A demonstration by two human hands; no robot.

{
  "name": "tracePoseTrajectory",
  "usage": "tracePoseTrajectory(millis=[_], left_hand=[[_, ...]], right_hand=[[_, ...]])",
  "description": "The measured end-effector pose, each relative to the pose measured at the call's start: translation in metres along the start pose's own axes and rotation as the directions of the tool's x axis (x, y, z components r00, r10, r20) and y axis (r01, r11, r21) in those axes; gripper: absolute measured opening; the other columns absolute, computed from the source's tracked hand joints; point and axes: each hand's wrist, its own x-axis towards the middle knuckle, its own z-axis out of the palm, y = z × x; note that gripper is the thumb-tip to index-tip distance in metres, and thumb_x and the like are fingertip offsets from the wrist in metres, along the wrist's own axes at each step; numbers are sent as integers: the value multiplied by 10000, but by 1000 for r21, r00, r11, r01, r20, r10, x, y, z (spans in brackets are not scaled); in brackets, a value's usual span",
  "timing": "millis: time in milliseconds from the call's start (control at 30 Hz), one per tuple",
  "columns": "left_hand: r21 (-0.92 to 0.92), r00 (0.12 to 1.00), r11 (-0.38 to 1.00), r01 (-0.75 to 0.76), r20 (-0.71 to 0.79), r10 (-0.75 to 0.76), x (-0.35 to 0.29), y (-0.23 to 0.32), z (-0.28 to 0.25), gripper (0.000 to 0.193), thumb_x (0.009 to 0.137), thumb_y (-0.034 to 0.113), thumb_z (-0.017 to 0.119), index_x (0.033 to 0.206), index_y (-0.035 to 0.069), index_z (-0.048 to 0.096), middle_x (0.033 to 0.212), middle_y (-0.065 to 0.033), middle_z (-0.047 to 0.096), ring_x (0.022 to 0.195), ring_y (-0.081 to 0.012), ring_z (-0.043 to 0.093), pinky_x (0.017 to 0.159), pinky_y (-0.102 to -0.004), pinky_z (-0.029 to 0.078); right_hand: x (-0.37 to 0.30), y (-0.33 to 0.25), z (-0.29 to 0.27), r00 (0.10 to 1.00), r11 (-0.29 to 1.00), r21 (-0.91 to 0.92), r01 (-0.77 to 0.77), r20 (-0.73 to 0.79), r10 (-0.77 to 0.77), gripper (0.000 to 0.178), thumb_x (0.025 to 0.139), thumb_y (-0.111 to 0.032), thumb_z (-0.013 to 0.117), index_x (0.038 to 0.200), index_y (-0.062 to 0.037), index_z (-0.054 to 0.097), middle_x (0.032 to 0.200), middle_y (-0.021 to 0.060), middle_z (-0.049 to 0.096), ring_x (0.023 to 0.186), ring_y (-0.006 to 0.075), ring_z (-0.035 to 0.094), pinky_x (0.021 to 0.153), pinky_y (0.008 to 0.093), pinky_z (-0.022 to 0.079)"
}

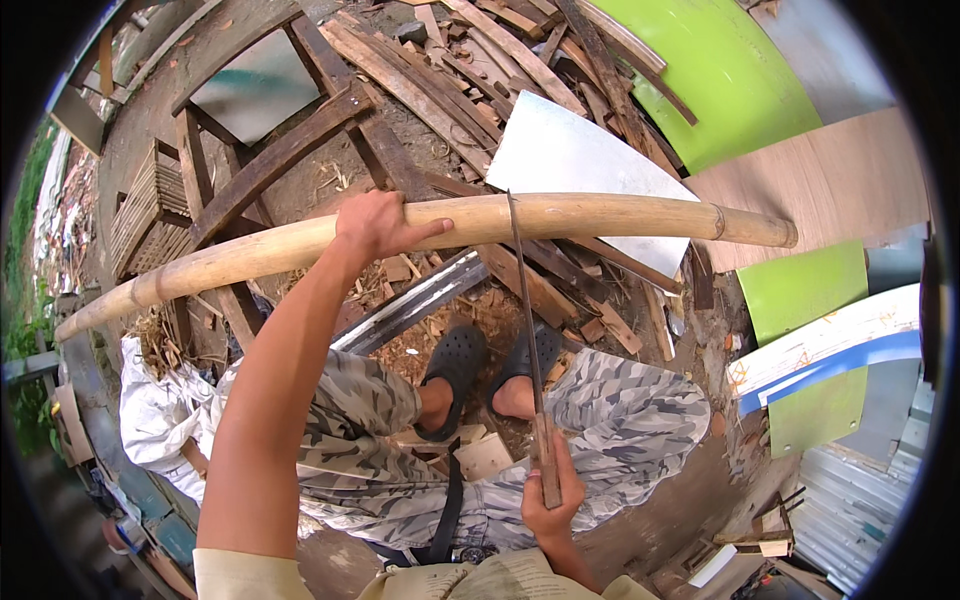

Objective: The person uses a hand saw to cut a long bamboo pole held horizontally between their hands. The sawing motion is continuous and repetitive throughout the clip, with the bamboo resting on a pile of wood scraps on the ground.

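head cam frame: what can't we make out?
All in the head view:
- Fingertips of the left grip: hidden behind the bamboo pole.
- Any cut in the pole: covered by the long blade.
- Teeth on that blade: too small.
- Whether the person sits or squats: camouflage trousers hide it.

You wear a beige short-sleeved shirt (245, 577), grey camouflage trousers (640, 425), a black strap (450, 512) and dark, holed clogs (457, 360).

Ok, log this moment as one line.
left hand: holding bamboo pole | right hand: gripping wooden-handled blade | blade: crosses pole, right of left hand | beyond pole: scrap planks
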Motion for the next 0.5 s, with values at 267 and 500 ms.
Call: tracePoseTrajectory(millis=[267,500], left_hand=[[-48,998,998,51,43,-49,-1,4,-9,1037,745,957,529,919,-40,755,907,-245,732,907,-377,740,792,-478,585],[-51,995,996,72,67,-68,-4,1,-8,1101,702,1025,473,867,-28,748,820,-212,748,792,-337,756,699,-457,591]], right_hand=[[191,-5,82,998,991,127,-35,-47,42,584,894,-3,556,1477,24,552,1327,226,696,1117,255,713,947,335,531],[24,-17,0,998,998,21,-54,33,54,601,860,60,529,1457,118,516,1351,271,670,1211,293,697,993,347,533]])
